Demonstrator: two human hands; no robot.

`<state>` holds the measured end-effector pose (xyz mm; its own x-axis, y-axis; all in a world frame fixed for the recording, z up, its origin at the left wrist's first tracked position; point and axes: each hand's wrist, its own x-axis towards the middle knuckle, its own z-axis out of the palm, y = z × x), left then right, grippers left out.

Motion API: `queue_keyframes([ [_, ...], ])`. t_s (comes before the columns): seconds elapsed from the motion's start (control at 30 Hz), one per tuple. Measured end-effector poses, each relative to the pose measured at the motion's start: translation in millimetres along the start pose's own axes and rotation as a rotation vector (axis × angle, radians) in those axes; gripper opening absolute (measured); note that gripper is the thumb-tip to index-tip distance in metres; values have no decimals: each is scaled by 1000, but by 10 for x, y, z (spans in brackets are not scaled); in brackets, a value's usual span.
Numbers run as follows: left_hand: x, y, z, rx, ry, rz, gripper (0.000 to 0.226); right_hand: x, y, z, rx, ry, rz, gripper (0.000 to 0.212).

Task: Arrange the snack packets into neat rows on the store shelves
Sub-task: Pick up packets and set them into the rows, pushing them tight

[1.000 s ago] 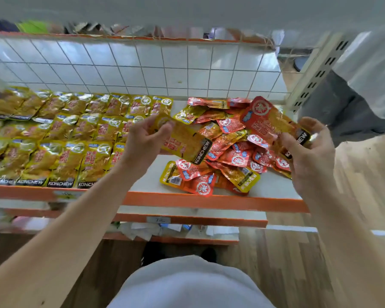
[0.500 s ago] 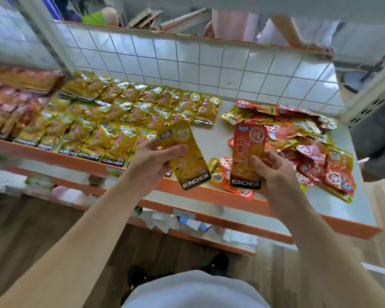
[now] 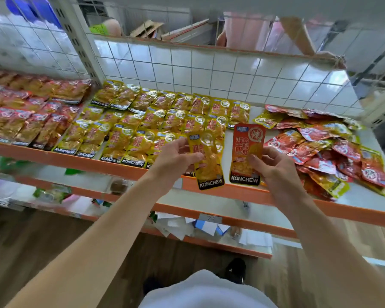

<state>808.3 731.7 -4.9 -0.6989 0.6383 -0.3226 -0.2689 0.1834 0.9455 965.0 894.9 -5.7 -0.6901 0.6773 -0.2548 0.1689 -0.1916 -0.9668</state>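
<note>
I am seeing the person wearing a white top [image 3: 207, 293] and dark shoes [image 3: 236, 269]; the left hand [image 3: 176, 160] and right hand [image 3: 273, 172] are showing bare.

Upright yellow packet [image 3: 209, 172] beside red packet [image 3: 246, 147]

The yellow packet [image 3: 207, 161] and orange-red packet [image 3: 247, 152] both have black bands with white lettering. The shelf [image 3: 231, 191] is white with an orange front edge, yellow rows [image 3: 156, 121] left, red pile [image 3: 320, 147] right, and a white grid wall [image 3: 209, 70] behind.
</note>
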Motion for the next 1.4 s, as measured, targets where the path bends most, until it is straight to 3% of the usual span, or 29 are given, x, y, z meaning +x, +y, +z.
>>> queue_keyframes([
  [0.2, 250, 2, 43, 223, 76, 60, 30, 76, 34, -99, -78, 59, -16, 14],
  [0.3, 370, 32, 226, 240, 66, 95, 14, 143, 16, -214, -99, 74, -25, 14],
  [0.53, 791, 12, 705, 528, 81, 205, 18, 378, -68, -488, -152, 121, -31, 8],
  [0.63, 911, 46, 855, 652, 106, 269, 28, 465, -72, -591, -171, 121, -32, 7],
  [0.87, 1192, 35, 986, 888, 209, 333, 23, 605, -70, -715, -198, 92, -44, 9],
  [1.0, 1261, -60, 1004, 1047, 210, 469, 18, 649, -63, -737, -204, 83, -46, 12],
  [1.07, 1204, -127, 981, 1110, 174, 573, 19, 660, -39, -749, -214, 67, -54, 13],
  [1.17, 1037, -243, 890, 1226, -51, 725, 27, 673, -7, -763, -211, 51, -71, 15],
  [1.27, 960, -353, 834, 1334, -173, 712, 41, 689, -6, -747, -212, 34, -80, 14],
  [1.4, 983, -409, 911, 1372, -211, 660, 39, 719, -12, -685, -214, 5, -60, 8],
])
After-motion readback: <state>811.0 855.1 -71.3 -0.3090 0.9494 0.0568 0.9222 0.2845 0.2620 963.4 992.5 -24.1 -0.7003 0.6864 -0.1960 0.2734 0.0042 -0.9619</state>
